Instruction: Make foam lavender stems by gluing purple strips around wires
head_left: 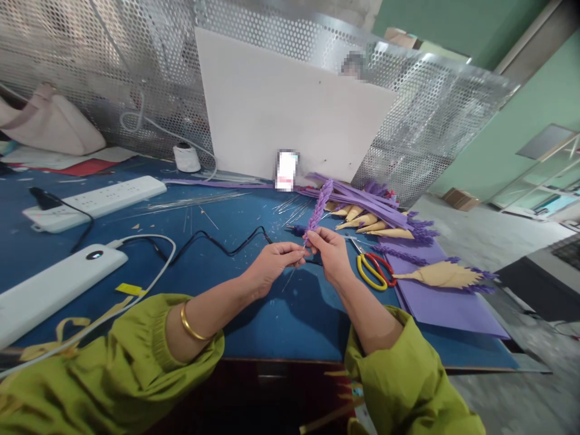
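A purple paper lavender sprig (319, 207) on a thin wire stands tilted up from between my hands, above the blue table (254, 314). My left hand (274, 261) pinches the wire stem just below the purple part. My right hand (330, 251) is closed around the sprig's base, its fingertips meeting those of the left hand. Both arms wear green sleeves, and a gold bangle (189, 323) sits on the left wrist.
Yellow and red scissors (375, 269) lie right of my hands. Purple paper sheets (448, 302), tan paper cones (441, 275) and purple strips (362, 202) fill the right. Thin wires (190, 204), a power strip (95, 199), a white power bank (49, 285) and cables lie left. A white board (281, 103) stands behind.
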Demonstrator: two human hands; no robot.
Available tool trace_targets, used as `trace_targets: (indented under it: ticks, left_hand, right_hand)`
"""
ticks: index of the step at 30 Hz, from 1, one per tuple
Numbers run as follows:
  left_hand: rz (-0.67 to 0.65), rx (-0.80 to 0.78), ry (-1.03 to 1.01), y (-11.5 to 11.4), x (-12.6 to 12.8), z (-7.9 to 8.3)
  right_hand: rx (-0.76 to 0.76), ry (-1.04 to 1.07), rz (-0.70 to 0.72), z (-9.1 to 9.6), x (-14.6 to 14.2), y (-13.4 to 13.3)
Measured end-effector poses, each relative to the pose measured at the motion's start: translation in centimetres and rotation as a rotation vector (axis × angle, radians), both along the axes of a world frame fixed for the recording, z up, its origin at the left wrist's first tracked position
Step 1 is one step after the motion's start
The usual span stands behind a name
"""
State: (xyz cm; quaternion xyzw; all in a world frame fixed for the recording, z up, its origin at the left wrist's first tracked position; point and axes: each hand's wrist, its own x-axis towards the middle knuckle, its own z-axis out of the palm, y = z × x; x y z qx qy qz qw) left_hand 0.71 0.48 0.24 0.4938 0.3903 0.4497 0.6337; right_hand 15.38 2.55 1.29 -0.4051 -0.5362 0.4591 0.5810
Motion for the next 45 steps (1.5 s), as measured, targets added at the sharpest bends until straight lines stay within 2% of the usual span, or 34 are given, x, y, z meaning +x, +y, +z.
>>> trace_targets:
  ticks: [4, 10, 14, 17, 20, 26, 30, 37, 42, 45]
  left_hand:
    - [0.026, -0.017, -0.036, 0.0, 0.0, 0.3]
    - [0.174, 0.033, -0.170, 0.7, -0.3, 0.9]
    - [0.211, 0.011, -0.240, 1.0, -0.5, 0.9]
    - [0.135, -0.011, -0.225, 0.9, -0.6, 0.8]
    - [0.083, -0.034, -0.214, 0.9, -0.7, 1.0]
    - [0.313, -0.001, -0.264, 1.7, -1.3, 1.9]
    - [0.373, 0.033, -0.278, 2.1, -1.6, 2.0]
    - [0.373, 0.087, -0.267, 2.1, -1.6, 1.6]
    - [0.298, 0.046, -0.276, 1.9, -1.8, 2.1]
    - [0.332, 0.053, -0.297, 2.2, -2.1, 2.2]
  right_hand:
    - [-0.012, 0.000, 0.035, -0.1, -0.1, 0.0]
    - [-0.025, -0.147, -0.008, -0.8, -0.7, 0.1]
    - [-0.138, -0.160, 0.250, -1.1, -1.5, -0.5]
    - [-0.103, -0.192, 0.357, -1.3, -2.0, -1.0]
    - [-0.039, -0.204, 0.326, -1.6, -2.2, -1.3]
    - [-0.060, -0.221, 0.356, -1.9, -2.2, -1.4]
    - [-0.083, -0.280, 0.389, -1.9, -2.3, -1.6]
    - [-0.072, -0.326, 0.397, -2.2, -2.4, -1.6]
    - [-0.092, -0.331, 0.399, -2.1, -2.3, -1.5]
    - [-0.115, -0.361, 0.430, -2.3, -2.3, -1.6]
